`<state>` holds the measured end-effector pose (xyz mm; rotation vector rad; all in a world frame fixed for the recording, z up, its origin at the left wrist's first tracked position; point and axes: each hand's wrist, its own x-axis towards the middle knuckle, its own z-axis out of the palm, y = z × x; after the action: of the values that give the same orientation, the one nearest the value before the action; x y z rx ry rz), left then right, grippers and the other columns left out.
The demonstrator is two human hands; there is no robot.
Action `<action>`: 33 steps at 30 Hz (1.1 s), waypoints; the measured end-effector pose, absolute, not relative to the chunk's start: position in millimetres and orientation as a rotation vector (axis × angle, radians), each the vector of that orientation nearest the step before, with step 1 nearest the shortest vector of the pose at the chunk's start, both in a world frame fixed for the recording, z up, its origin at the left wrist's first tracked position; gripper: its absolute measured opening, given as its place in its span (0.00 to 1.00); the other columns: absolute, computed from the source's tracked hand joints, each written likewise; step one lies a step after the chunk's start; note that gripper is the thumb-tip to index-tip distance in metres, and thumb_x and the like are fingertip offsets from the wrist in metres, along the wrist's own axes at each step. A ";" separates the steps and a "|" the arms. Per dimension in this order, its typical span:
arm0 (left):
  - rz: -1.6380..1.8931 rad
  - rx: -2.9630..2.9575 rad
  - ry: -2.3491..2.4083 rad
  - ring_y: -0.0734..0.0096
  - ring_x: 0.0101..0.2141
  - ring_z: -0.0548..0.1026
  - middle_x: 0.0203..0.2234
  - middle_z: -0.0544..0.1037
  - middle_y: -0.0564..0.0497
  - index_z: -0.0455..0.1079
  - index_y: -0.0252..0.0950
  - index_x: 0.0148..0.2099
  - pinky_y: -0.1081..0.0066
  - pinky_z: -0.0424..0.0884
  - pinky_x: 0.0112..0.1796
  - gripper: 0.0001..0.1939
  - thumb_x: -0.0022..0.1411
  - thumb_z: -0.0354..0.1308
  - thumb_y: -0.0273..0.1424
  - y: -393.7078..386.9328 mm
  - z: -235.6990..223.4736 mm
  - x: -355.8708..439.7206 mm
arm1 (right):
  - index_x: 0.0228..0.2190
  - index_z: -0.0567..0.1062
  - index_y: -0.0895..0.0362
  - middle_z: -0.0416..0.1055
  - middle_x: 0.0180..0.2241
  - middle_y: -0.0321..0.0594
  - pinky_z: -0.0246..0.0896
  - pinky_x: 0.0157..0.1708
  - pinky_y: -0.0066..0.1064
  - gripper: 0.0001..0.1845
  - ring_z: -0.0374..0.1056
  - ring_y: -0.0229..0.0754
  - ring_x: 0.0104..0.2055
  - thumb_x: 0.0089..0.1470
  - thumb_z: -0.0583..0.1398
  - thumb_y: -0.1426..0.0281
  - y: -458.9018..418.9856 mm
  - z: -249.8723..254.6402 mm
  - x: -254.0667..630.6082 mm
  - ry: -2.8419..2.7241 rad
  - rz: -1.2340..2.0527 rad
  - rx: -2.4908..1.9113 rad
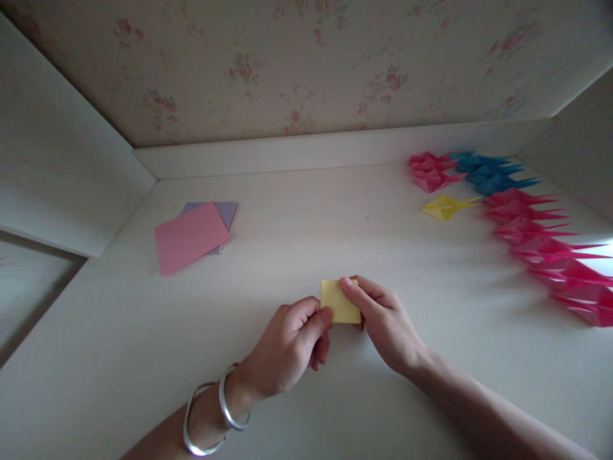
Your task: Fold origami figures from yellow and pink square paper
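A small yellow square of folded paper is held between both hands, just above the white tabletop. My left hand pinches its lower left corner, thumb on top and the other fingers curled beneath. Two silver bangles circle that wrist. On the right side, my right hand grips the paper with its thumb pressed near the upper edge. The fingers under the paper are mostly hidden.
Pink paper overlaps purple paper at the left. Along the right stand several folded pink paper pieces, blue ones and one yellow piece. A floral-patterned wall rises behind; white panels flank the table.
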<state>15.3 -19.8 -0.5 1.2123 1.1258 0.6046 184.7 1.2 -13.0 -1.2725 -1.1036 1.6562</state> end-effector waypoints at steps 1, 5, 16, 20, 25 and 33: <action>0.607 1.203 1.125 0.76 0.18 0.66 0.16 0.69 0.56 0.63 0.36 0.28 0.75 0.61 0.22 0.22 0.70 0.49 0.45 -20.1 -0.9 15.2 | 0.23 0.65 0.56 0.56 0.20 0.30 0.47 0.20 0.25 0.25 0.52 0.33 0.21 0.58 0.58 0.48 1.4 -13.7 184.8 -1.086 1.652 -1.268; 0.611 1.148 1.092 0.76 0.18 0.66 0.17 0.71 0.55 0.64 0.36 0.29 0.75 0.61 0.21 0.21 0.70 0.50 0.45 -21.2 -3.0 15.3 | 0.21 0.64 0.56 0.54 0.17 0.29 0.43 0.18 0.26 0.27 0.50 0.33 0.19 0.58 0.57 0.47 1.7 -14.4 186.5 -1.154 1.544 -1.358; 0.786 1.165 1.017 0.78 0.24 0.70 0.30 0.73 0.53 0.69 0.37 0.46 0.76 0.68 0.26 0.15 0.69 0.53 0.43 -18.3 -2.3 11.6 | 0.22 0.68 0.58 0.58 0.17 0.30 0.44 0.16 0.24 0.24 0.52 0.31 0.18 0.57 0.60 0.51 9.8 -14.4 193.1 -0.975 1.798 -1.204; 0.834 1.212 0.956 0.75 0.28 0.75 0.33 0.74 0.53 0.64 0.44 0.58 0.74 0.72 0.30 0.17 0.69 0.55 0.40 -16.1 -3.2 5.4 | 0.23 0.70 0.59 0.62 0.17 0.32 0.46 0.17 0.24 0.23 0.55 0.31 0.18 0.57 0.62 0.53 8.8 -12.2 195.9 -0.948 1.938 -1.145; 0.795 1.513 0.901 0.72 0.31 0.74 0.35 0.74 0.49 0.72 0.40 0.50 0.74 0.73 0.30 0.10 0.69 0.55 0.34 -13.6 -0.9 2.3 | 0.24 0.73 0.59 0.66 0.19 0.34 0.45 0.17 0.25 0.21 0.58 0.32 0.19 0.54 0.64 0.54 5.7 -13.3 197.4 -0.970 1.924 -1.159; 0.815 1.751 0.874 0.72 0.34 0.75 0.39 0.77 0.48 0.74 0.37 0.50 0.74 0.74 0.35 0.12 0.65 0.59 0.26 -9.9 6.2 -0.1 | 0.27 0.76 0.59 0.65 0.19 0.34 0.49 0.18 0.25 0.24 0.59 0.33 0.19 0.55 0.61 0.49 5.5 -12.1 196.2 -0.929 1.896 -1.206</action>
<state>-0.1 -9.9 6.2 1.7513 0.8741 0.8149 196.2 5.5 -12.1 -1.2059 -0.9286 1.8960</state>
